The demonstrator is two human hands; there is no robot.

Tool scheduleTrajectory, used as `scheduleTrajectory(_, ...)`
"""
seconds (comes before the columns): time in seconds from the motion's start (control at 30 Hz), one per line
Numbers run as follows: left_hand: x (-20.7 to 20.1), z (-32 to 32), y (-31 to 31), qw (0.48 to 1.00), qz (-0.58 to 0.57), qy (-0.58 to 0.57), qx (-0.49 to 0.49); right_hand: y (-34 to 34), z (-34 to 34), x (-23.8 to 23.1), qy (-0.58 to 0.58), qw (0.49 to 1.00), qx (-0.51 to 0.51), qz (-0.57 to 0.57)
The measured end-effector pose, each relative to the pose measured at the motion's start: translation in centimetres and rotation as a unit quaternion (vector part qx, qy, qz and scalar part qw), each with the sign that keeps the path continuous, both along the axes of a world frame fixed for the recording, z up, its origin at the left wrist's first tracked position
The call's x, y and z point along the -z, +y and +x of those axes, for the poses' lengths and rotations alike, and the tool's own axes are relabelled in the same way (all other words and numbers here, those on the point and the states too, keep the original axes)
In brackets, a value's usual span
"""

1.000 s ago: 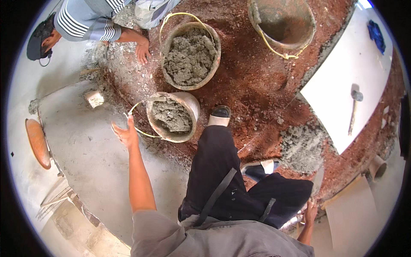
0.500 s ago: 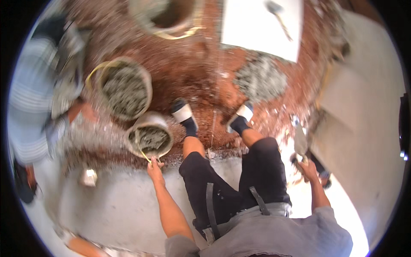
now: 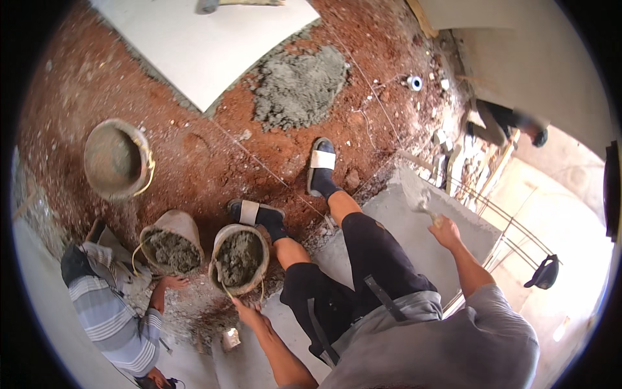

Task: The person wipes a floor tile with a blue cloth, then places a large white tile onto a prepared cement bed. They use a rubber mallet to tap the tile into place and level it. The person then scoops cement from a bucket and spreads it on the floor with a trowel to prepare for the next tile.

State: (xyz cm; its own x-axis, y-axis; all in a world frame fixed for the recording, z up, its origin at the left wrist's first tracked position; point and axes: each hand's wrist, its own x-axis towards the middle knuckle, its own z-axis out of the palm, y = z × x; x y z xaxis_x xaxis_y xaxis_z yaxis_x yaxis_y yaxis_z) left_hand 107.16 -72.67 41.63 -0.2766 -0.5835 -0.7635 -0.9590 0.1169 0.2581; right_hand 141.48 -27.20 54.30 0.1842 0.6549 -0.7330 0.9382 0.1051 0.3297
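Observation:
My left hand (image 3: 250,316) is closed round the handle of a bucket (image 3: 266,260), which stands tilted beside my left foot. Grey mortar (image 3: 238,258) fills much of it. In my right hand (image 3: 444,233) is a trowel (image 3: 416,196), its blade pointing away from me above a grey concrete surface. A second bucket (image 3: 173,220) with mortar stands just left of the first, and a co-worker's hand (image 3: 173,282) rests close to it. Ahead of my feet, a mound of mortar (image 3: 301,89) lies on red soil by a large white tile (image 3: 204,55).
A third bucket (image 3: 95,165) stands at the left. On the tile lies a mallet (image 3: 208,6). A taut string (image 3: 259,163) crosses the soil. The co-worker (image 3: 110,318) crouches at left; another person (image 3: 502,123) is at right, near rubble and steel rods (image 3: 515,223).
My view has turned to the right, so tile and mortar mound sit further left. My feet have shifted. Both hands keep their holds; the trowel is now over the concrete.

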Motion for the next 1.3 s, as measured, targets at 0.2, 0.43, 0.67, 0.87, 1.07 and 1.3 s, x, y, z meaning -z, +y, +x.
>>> scheduleTrajectory(0.2, -10.6, 1.6, 9.0, 0.998, -0.02, 0.053, -0.008, 0.7, -8.3, 17.0, 0.208, 0.961, 0.132, -0.128)
scheduleTrajectory(0.43, -17.5, 4.3, 20.1, 0.971, 0.156, 0.015, 0.179, 0.1, -21.4, 30.4, 0.382, 0.767, 0.326, -0.398)
scheduleTrajectory(0.67, -22.6, 6.9, 30.1, 0.889, 0.275, -0.097, 0.352, 8.0, -16.5, 27.3, 0.411, 0.766, 0.324, -0.372)
scheduleTrajectory(0.87, -20.4, 10.3, 37.4, 0.793, 0.416, -0.19, 0.402, 13.1, -5.0, 20.6, 0.276, 0.809, 0.488, -0.178)
scheduleTrajectory(1.07, -9.9, 8.7, 42.1, 0.604, 0.471, -0.282, 0.578, 13.5, -1.3, 12.9, 0.246, 0.789, 0.536, 0.175)
scheduleTrajectory(1.3, 21.7, 0.2, 49.5, 0.691, 0.247, -0.106, 0.671, 9.9, -15.2, 25.5, 0.373, 0.693, 0.532, 0.313)
